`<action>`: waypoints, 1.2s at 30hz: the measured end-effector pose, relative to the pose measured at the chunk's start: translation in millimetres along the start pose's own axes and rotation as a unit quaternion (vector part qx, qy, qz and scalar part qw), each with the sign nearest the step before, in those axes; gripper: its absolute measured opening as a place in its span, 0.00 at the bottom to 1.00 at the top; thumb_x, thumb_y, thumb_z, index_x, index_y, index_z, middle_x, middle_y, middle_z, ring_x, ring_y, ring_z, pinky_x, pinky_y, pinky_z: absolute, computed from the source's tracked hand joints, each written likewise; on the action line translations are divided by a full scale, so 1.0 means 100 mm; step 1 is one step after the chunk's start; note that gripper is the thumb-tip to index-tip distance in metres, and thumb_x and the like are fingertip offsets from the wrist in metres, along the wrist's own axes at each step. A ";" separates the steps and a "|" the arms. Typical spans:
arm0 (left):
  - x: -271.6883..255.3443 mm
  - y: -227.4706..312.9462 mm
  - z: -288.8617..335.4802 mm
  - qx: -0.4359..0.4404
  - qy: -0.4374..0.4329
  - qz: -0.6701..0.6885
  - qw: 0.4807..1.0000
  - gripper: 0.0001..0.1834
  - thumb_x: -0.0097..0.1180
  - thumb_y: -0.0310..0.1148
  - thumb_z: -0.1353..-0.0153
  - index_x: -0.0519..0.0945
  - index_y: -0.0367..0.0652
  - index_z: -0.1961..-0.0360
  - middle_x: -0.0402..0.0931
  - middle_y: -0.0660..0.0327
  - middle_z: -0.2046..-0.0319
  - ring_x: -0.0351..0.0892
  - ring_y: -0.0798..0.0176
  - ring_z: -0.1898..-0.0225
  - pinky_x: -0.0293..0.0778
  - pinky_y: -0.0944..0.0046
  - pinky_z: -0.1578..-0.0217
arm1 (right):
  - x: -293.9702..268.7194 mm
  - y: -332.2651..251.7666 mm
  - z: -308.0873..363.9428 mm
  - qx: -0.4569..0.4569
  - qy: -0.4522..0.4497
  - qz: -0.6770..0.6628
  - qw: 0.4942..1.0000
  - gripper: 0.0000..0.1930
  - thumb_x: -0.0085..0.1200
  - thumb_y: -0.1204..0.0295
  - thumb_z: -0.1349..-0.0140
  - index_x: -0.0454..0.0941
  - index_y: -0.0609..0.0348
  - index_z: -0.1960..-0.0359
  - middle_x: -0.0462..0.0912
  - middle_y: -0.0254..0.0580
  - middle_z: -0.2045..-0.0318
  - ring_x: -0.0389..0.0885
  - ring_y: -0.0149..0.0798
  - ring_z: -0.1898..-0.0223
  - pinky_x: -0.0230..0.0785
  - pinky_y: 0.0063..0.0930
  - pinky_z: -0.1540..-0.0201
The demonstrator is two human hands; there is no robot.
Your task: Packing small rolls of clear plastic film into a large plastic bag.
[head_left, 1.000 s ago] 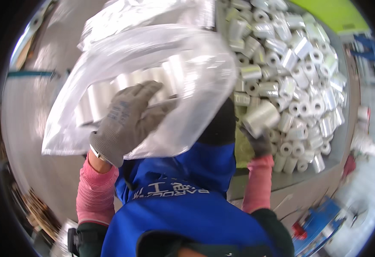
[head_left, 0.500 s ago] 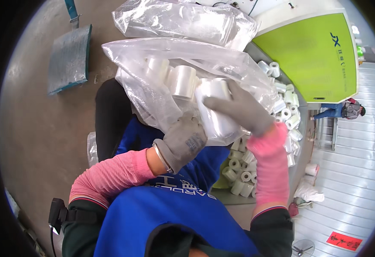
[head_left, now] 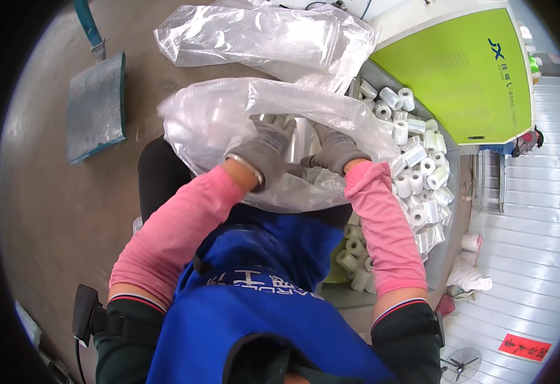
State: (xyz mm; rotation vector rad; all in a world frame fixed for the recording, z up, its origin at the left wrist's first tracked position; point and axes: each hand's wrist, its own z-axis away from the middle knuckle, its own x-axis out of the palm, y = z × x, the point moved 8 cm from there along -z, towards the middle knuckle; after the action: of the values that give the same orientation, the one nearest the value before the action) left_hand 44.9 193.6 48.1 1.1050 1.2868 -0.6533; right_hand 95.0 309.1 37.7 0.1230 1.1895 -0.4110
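A large clear plastic bag [head_left: 222,96] lies across my lap with its mouth spread toward me. Inside it, a roll of clear film [head_left: 301,141] shows between my two gloved hands, and the rest of the bag's contents blur behind the plastic. My left hand [head_left: 266,148], in a grey glove, presses on the roll's left side with its fingers pointing away from me. On the other side, my right hand [head_left: 336,148] curves its fingers against the same roll. Folds of the bag partly cover both hands' lower edges.
A grey bin [head_left: 456,211] at my right holds many loose film rolls [head_left: 421,173]. Behind it stands a lime-green panel [head_left: 462,83]. Another clear bag [head_left: 260,35] lies beyond my lap. A blue-edged flat scoop [head_left: 96,105] rests at left; a person [head_left: 527,142] shows far right.
My right hand has lowered the rolls into the bag. My left hand has moved from the bag's near edge to inside its mouth, beside the roll. The near edge now lies lower.
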 end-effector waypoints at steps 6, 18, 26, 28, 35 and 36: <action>0.56 -0.33 -0.11 -0.006 -0.090 0.026 0.996 0.54 0.63 0.56 0.60 0.52 0.53 0.33 0.46 0.51 0.34 0.44 0.37 0.33 0.39 0.37 0.38 | -0.92 -0.35 0.81 -0.185 -0.140 -0.410 0.882 0.34 0.56 0.53 0.45 0.66 0.61 0.41 0.75 0.55 0.48 0.75 0.49 0.48 0.67 0.36 0.46; 0.93 -0.61 0.17 -0.083 -0.295 -0.153 0.939 0.48 0.65 0.51 0.59 0.61 0.49 0.36 0.58 0.45 0.39 0.50 0.43 0.35 0.51 0.47 0.37 | 4.05 2.79 1.48 0.626 0.031 -0.715 0.310 0.31 0.54 0.50 0.45 0.69 0.57 0.44 0.74 0.47 0.54 0.71 0.46 0.64 0.67 0.39 0.57; 0.86 -1.24 0.75 -0.146 -0.363 -0.071 0.917 0.48 0.64 0.54 0.59 0.61 0.47 0.37 0.57 0.42 0.39 0.53 0.38 0.37 0.50 0.44 0.37 | 4.80 2.80 0.60 0.542 0.112 -0.802 0.226 0.32 0.57 0.48 0.48 0.70 0.53 0.45 0.74 0.44 0.52 0.72 0.40 0.55 0.65 0.36 0.53; 0.84 -1.31 0.81 -0.156 -0.356 -0.051 0.920 0.49 0.63 0.55 0.59 0.61 0.46 0.37 0.56 0.41 0.38 0.53 0.37 0.37 0.50 0.43 0.37 | 4.20 2.61 0.64 0.429 0.172 -0.879 0.121 0.30 0.50 0.50 0.43 0.68 0.52 0.42 0.75 0.43 0.49 0.70 0.36 0.47 0.61 0.30 0.42; 0.94 -0.51 -0.03 -0.128 -0.277 -0.027 0.952 0.53 0.63 0.58 0.60 0.56 0.45 0.35 0.56 0.41 0.38 0.54 0.35 0.38 0.48 0.42 0.37 | 2.79 2.01 1.71 0.066 0.231 -0.939 0.246 0.36 0.60 0.56 0.46 0.58 0.54 0.38 0.68 0.43 0.43 0.67 0.47 0.42 0.62 0.44 0.40; 0.73 -0.32 -0.13 -0.112 -0.275 0.020 0.955 0.53 0.63 0.60 0.60 0.56 0.50 0.35 0.52 0.43 0.36 0.48 0.39 0.35 0.43 0.39 0.38 | 2.31 1.90 1.81 0.024 0.257 -0.934 0.246 0.38 0.61 0.54 0.47 0.58 0.54 0.38 0.69 0.44 0.44 0.68 0.48 0.43 0.64 0.45 0.41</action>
State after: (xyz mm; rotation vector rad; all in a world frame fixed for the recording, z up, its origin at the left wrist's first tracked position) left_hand 26.7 206.5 -29.8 0.6916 0.8293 -0.7021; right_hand 394.9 371.4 -129.5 -1.4935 1.3430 -2.7343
